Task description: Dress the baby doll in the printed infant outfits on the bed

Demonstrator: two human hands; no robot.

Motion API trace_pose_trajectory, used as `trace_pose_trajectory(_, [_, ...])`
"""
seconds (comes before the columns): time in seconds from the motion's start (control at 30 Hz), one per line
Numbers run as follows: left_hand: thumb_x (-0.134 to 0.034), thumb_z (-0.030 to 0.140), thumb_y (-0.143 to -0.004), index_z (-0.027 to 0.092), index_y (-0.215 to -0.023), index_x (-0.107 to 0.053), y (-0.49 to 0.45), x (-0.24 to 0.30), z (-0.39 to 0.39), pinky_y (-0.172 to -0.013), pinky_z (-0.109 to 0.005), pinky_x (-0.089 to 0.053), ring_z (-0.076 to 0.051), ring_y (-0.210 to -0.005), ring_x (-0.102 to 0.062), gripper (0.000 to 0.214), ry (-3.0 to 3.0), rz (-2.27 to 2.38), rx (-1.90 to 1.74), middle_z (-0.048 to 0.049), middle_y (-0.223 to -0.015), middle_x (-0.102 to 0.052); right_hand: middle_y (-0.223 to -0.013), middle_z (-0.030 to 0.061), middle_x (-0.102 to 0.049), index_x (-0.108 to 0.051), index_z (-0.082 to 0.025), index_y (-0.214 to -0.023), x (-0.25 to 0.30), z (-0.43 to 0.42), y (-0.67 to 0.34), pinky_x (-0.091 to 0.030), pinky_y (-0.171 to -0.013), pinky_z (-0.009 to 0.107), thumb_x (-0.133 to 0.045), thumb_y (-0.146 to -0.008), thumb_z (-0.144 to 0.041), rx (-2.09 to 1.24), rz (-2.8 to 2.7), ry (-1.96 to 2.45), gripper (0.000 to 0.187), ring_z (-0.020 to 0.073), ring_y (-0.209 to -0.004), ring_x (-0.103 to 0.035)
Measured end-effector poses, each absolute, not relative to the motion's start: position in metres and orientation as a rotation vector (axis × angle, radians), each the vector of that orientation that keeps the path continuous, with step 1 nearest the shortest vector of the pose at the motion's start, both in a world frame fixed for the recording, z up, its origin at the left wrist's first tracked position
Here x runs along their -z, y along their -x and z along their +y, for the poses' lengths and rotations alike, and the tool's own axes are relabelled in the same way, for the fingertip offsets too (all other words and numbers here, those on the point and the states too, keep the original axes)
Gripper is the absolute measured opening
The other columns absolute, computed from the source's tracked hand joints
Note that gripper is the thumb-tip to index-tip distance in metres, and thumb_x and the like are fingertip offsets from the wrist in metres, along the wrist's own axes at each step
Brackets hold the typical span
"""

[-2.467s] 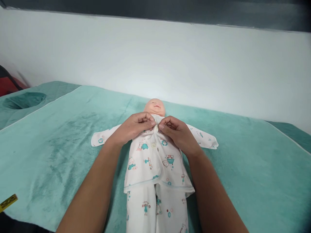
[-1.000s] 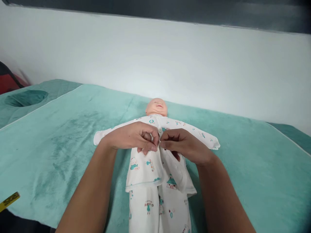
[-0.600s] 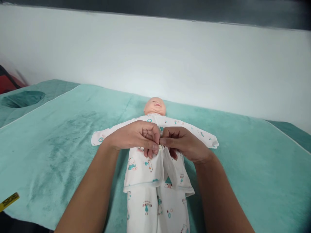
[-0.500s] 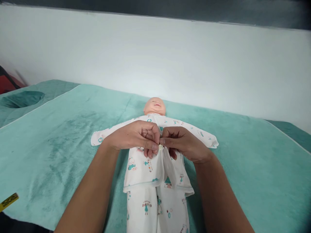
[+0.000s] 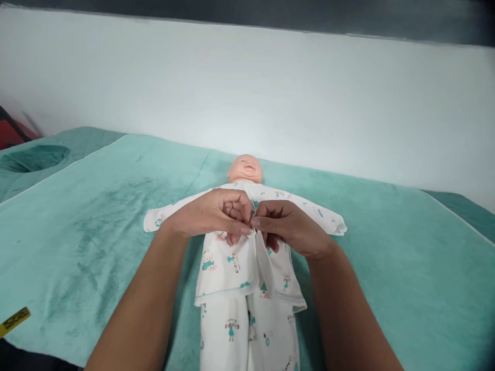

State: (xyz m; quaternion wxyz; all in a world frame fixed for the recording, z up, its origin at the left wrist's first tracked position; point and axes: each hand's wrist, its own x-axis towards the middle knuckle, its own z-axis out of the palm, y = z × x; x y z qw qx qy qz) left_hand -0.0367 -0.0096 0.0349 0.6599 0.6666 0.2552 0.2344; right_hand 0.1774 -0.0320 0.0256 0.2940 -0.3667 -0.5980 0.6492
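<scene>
A baby doll (image 5: 246, 169) lies on its back on a teal towel (image 5: 96, 216), arms spread. It wears a white printed shirt (image 5: 228, 263) and matching trousers (image 5: 240, 335). My left hand (image 5: 211, 214) and my right hand (image 5: 288, 226) meet at the doll's chest. Both pinch the front edges of the shirt together at mid-chest, fingers curled. Below my hands the shirt front hangs open, with the right flap folded up.
A white wall (image 5: 270, 98) runs behind the bed. At the far left sit a darker teal pillow (image 5: 34, 157) and a red object (image 5: 11, 136). A yellow tag (image 5: 13, 320) lies at the towel's near left edge.
My hands moved down from the doll's collar to mid-chest on the shirt front. In the last half second they have barely shifted, still pinching the two edges together.
</scene>
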Motion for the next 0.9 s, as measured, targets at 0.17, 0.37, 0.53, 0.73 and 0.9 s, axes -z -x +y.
trace_pose_trajectory(0.17, [-0.073, 0.017, -0.079, 0.016, -0.082, -0.057, 0.036, -0.0327, -0.0093, -0.05, -0.02, -0.048, -0.01, -0.055, -0.061, 0.016, -1.479, 0.519, -0.564, 0.0014, -0.062, -0.065, -0.054, -0.0036, -0.061, -0.06, -0.017, -0.07, -0.0269, -0.0333, -0.1767, -0.042, -0.042, 0.014, -0.072, -0.081, -0.032, -1.707, -1.607, 0.995, 0.023, 0.0068, -0.046, -0.056])
trace_pose_trajectory(0.37, [-0.074, 0.019, -0.079, 0.015, -0.082, -0.058, 0.0357, -0.0325, -0.0087, -0.05, -0.019, -0.047, -0.01, -0.057, -0.063, 0.017, -1.461, 0.521, -0.561, 0.0008, -0.064, -0.066, -0.055, -0.0026, -0.063, -0.06, -0.016, -0.07, -0.0257, -0.0329, -0.1772, -0.043, -0.043, 0.014, -0.072, -0.081, -0.034, -1.72, -1.607, 0.993, 0.024, 0.0066, -0.046, -0.058])
trace_pose_trajectory(0.53, [-0.075, 0.019, -0.078, 0.015, -0.081, -0.057, 0.0352, -0.0329, -0.0083, -0.05, -0.02, -0.049, -0.011, -0.056, -0.064, 0.019, -1.454, 0.537, -0.541, 0.0002, -0.064, -0.067, -0.056, -0.0016, -0.065, -0.061, -0.016, -0.071, -0.0243, -0.0317, -0.1773, -0.043, -0.043, 0.014, -0.074, -0.08, -0.037, -1.733, -1.602, 0.98, 0.026, 0.007, -0.046, -0.058])
trace_pose_trajectory(0.73, [-0.076, 0.019, -0.077, 0.015, -0.082, -0.057, 0.0358, -0.0323, -0.0079, -0.05, -0.021, -0.049, -0.012, -0.056, -0.065, 0.02, -1.444, 0.525, -0.543, -0.0001, -0.065, -0.068, -0.06, 0.0026, -0.069, -0.063, -0.015, -0.073, -0.0248, -0.0324, -0.1786, -0.045, -0.045, 0.015, -0.073, -0.081, -0.04, -1.767, -1.615, 0.935, 0.028, 0.0097, -0.05, -0.063])
trace_pose_trajectory(0.9, [-0.076, 0.019, -0.077, 0.015, -0.081, -0.058, 0.0364, -0.0327, -0.0085, -0.051, -0.02, -0.049, -0.012, -0.057, -0.066, 0.019, -1.45, 0.533, -0.562, 0.0, -0.065, -0.068, -0.064, 0.0036, -0.07, -0.068, -0.014, -0.074, -0.0232, -0.0308, -0.1803, -0.046, -0.048, 0.016, -0.069, -0.084, -0.039, -1.782, -1.646, 0.864, 0.027, 0.0084, -0.052, -0.061])
